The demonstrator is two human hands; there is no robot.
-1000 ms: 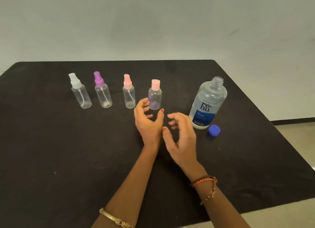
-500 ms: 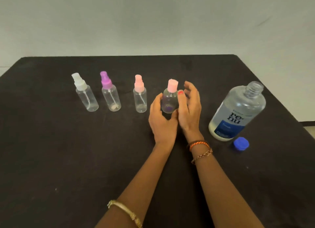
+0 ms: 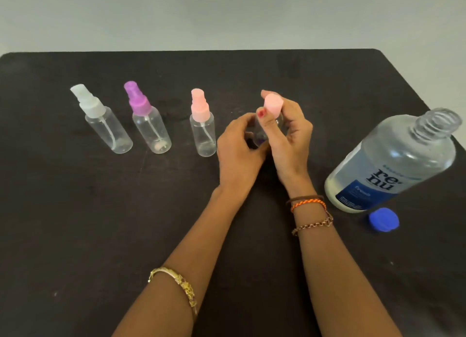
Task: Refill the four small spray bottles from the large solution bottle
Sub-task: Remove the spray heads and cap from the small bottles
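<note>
Head view: left hand [image 3: 238, 147] wraps the fourth spray bottle [image 3: 261, 137] low, right hand [image 3: 290, 132] pinches its pink cap [image 3: 272, 104]; three capped bottles stand left, the large solution bottle [image 3: 393, 160] stands open right, blue cap [image 3: 383, 220] near it
</note>
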